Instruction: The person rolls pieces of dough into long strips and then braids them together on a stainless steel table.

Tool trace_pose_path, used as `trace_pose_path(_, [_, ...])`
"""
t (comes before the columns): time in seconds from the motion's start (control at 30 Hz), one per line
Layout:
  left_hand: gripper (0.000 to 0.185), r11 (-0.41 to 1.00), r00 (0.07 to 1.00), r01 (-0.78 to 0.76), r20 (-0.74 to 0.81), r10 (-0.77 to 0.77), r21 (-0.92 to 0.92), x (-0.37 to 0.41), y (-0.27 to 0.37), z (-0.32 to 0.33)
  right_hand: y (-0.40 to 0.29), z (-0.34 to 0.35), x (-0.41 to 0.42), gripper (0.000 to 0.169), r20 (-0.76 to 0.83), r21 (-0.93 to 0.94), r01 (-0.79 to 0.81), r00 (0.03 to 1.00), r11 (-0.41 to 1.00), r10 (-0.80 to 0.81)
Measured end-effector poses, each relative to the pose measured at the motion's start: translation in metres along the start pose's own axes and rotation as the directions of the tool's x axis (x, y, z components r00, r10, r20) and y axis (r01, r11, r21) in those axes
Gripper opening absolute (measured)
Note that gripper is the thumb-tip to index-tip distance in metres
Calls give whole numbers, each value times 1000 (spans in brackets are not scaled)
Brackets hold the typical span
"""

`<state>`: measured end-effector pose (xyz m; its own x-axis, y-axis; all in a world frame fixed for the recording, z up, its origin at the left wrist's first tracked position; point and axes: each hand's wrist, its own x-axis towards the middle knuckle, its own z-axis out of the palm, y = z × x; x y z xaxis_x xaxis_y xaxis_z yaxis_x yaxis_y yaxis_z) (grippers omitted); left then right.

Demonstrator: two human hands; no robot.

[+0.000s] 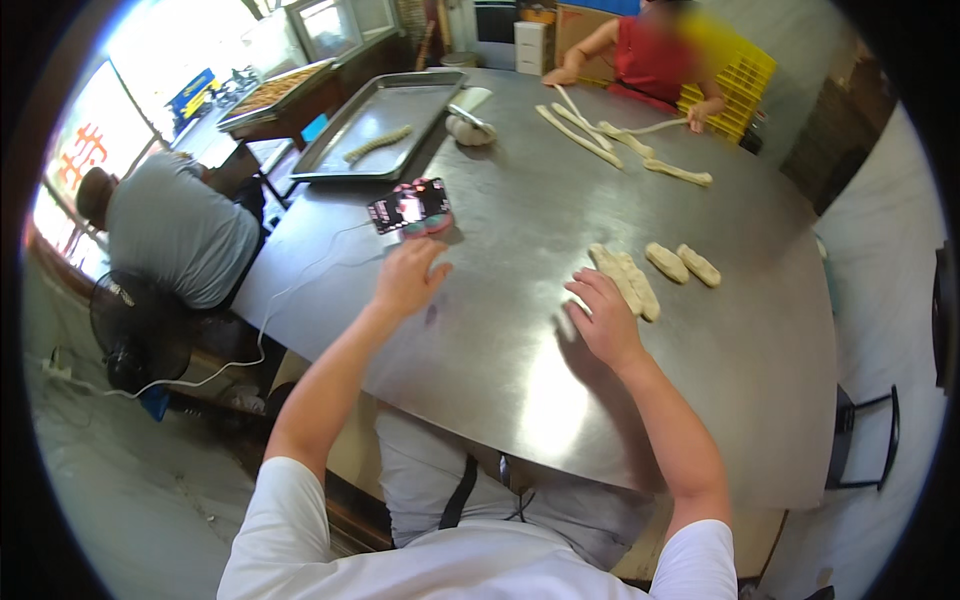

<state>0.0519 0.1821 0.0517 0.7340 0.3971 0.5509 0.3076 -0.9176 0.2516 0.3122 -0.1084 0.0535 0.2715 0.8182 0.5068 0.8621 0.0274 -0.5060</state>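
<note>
My left hand [410, 274] is over the metal table [495, 315] with its thumb apart and nothing in it. Just beyond its fingers, a lit phone [409, 206] leans on a pink and teal stand [431, 223]. My right hand [604, 321] has its fingers spread and holds nothing. Close beside its fingertips lie long dough pieces [636, 285], side by side; whether the hand touches them I cannot tell. To their right are two shorter dough pieces, one [667, 263] next to the other [698, 265].
A metal tray [315, 169] at the far left holds a twisted dough strand [377, 144]. Beside it sit a dough lump [471, 132] and a scraper [465, 114]. Across the table, a person in red [652, 60] handles dough strips [577, 139]. A white cable [271, 307] crosses the left edge.
</note>
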Motion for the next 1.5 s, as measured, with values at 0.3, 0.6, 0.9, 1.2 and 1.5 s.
trace_pose_path(0.3, [50, 974, 985, 11, 171, 28, -224, 63, 167, 174, 104, -49, -92, 43, -283, -308, -296, 936, 904, 210])
trace_pose_path(0.6, [31, 972, 850, -213, 509, 136, 96, 132, 203, 149, 101, -42, -85, 57, -220, -329, -323, 940, 887, 261])
trace_pose_path(0.9, [23, 937, 876, -89, 421, 235, -338, 69, 261, 17, 43, -6, -85, 70, -192, 69, -109, 974, 992, 121])
trace_pose_path(1.2, [32, 938, 835, -98, 486, 259, -332, -53, 134, 2, -52, -11, -101, 53, 354, -301, 57, 933, 952, 56])
trace_pose_path(1.5, [33, 934, 920, -172, 288, 266, -314, -78, 159, 48, -46, 6, -99, 30, 314, -350, 215, 944, 912, -102])
